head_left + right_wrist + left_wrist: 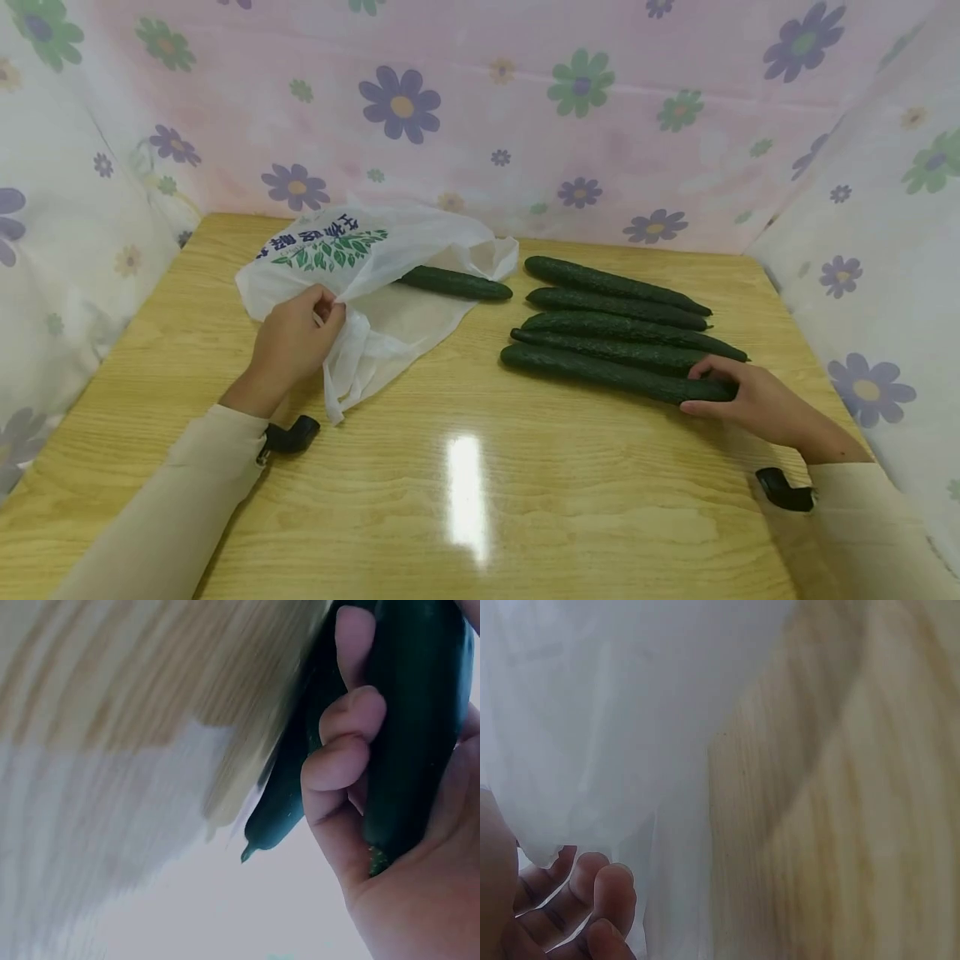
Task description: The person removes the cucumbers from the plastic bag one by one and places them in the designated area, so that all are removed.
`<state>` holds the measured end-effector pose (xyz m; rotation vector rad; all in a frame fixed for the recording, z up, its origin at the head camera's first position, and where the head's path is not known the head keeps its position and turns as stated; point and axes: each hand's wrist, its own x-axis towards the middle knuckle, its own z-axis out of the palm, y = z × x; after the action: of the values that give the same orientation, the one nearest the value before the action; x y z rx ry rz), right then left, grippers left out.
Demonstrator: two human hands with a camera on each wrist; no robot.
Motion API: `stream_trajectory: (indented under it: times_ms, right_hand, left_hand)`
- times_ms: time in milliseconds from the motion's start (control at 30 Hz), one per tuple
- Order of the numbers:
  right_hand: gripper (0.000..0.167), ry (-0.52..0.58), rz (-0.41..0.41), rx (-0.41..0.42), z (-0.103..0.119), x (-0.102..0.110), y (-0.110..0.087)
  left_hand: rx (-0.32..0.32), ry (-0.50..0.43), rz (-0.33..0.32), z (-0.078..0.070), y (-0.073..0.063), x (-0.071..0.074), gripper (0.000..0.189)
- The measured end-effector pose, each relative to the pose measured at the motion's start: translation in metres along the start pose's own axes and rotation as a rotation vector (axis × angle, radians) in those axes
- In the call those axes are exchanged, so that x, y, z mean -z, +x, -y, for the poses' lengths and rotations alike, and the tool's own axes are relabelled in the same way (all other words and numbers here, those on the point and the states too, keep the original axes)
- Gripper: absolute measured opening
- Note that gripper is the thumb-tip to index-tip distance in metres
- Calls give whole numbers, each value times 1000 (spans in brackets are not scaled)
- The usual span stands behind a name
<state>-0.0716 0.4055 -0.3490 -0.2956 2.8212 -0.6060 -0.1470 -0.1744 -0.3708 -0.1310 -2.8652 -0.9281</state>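
My left hand [296, 337] pinches the edge of a white plastic bag [427, 229] printed with green leaves and dark lettering. The bag lies at the back left of the table, its mouth facing right. One cucumber [465, 284] pokes out of that mouth, its other end hidden inside. At the right, several dark green cucumbers lie side by side. Around the right end of the nearest cucumber [600, 369], my right hand [757, 404] curls its fingers and thumb. In the right wrist view, the fingers [341, 761] wrap this cucumber, with another cucumber [281, 806] behind it.
The other cucumbers [615, 283] reach toward the table's back edge. Flowered cloth [480, 108] hangs behind the wooden table [390, 500] and along both sides. A black wrist-camera mount sticks out at each sleeve.
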Motion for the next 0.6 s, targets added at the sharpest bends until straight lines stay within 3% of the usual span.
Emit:
stream_trajectory:
  times_ms: [233,600]
  right_hand:
    - [45,-70,-52,-7,-1,-4,-6]
    - [44,-275,-305,143,5,-19,-10]
  left_hand:
    - [-8,-4,-8,2,0,-2,24]
    - [-7,4,5,2,0,-1,24]
